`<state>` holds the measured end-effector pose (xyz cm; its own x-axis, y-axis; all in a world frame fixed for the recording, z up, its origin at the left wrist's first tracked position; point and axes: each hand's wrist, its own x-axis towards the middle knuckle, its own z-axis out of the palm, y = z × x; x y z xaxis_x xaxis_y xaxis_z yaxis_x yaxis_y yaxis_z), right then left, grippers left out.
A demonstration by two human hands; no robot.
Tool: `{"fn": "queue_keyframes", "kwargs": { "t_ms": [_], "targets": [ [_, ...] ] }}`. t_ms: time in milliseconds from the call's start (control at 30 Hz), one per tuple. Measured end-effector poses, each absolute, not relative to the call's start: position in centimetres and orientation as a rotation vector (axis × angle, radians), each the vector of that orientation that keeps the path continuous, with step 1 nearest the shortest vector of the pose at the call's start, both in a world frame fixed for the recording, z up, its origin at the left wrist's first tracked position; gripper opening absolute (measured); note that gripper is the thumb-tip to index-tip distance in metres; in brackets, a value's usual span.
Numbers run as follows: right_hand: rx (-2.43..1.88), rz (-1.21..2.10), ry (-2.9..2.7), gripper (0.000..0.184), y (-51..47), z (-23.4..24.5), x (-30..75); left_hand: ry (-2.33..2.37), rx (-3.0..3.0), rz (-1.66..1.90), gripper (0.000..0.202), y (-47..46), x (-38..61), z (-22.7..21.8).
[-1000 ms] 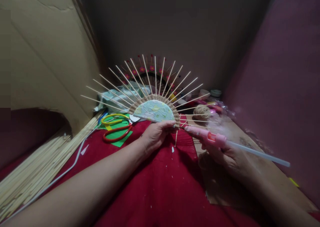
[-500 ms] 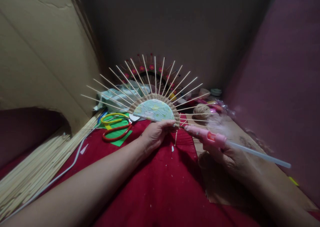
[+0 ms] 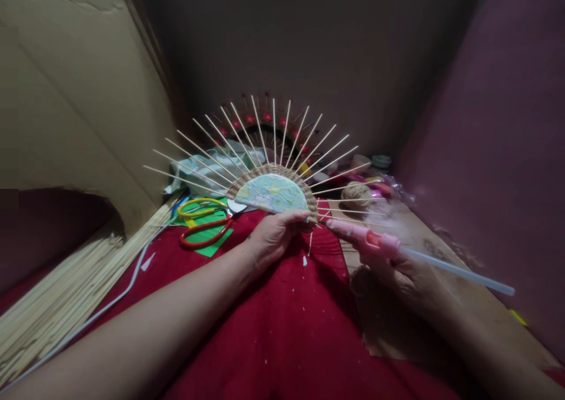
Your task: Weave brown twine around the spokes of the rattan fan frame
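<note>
My left hand [image 3: 279, 235] is closed on the lower edge of a half-round fan [image 3: 271, 193], near its right corner. The fan has a pale blue-green patterned centre, a woven twine border and thin sticks spreading outward. In my right hand [image 3: 399, 276] is a pink glue gun [image 3: 375, 242], with a long clear glue stick jutting from its back. Its nozzle points left and lies at the fan's lower right corner; whether it touches the twine I cannot tell. Loose twine ends hang below that corner. Whitish haze hovers above the glue gun.
Scissors [image 3: 207, 233] with yellow and red handles lie on green paper left of the fan. Many thin sticks [image 3: 66, 297] and a white cord [image 3: 132, 282] lie at left. A twine ball [image 3: 355, 194], cardboard [image 3: 388, 335] and a flower-trimmed arch [image 3: 251, 119] are behind and right. Red cloth [image 3: 273, 329] covers the surface.
Almost nothing differs. Both hands, the fan and the glue gun hold nearly the same place; the view has shifted very slightly.
</note>
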<state>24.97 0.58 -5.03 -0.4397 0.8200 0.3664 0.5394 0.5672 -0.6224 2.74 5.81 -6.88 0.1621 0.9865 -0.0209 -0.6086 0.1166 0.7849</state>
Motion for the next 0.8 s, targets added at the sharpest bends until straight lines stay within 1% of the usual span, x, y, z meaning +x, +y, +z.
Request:
{"fn": "queue_keyframes", "kwargs": {
  "t_ms": [233, 433, 800],
  "targets": [
    [-0.965, 0.615, -2.187, 0.046, 0.66, -4.60, 24.45, 0.663, 0.728, 1.287, 0.006, 5.89, 2.68, -7.03],
    [-1.014, 0.598, -2.190, 0.042, 0.60, -4.47, 24.61, 0.652, 0.719, 1.284, 0.006, 5.89, 2.62, -7.03],
    [-0.985, 0.708, -2.210, 0.045, 0.61, -4.48, 24.43, 0.658, 0.735, 1.272, 0.006, 5.84, 2.72, -6.99]
  ]
}}
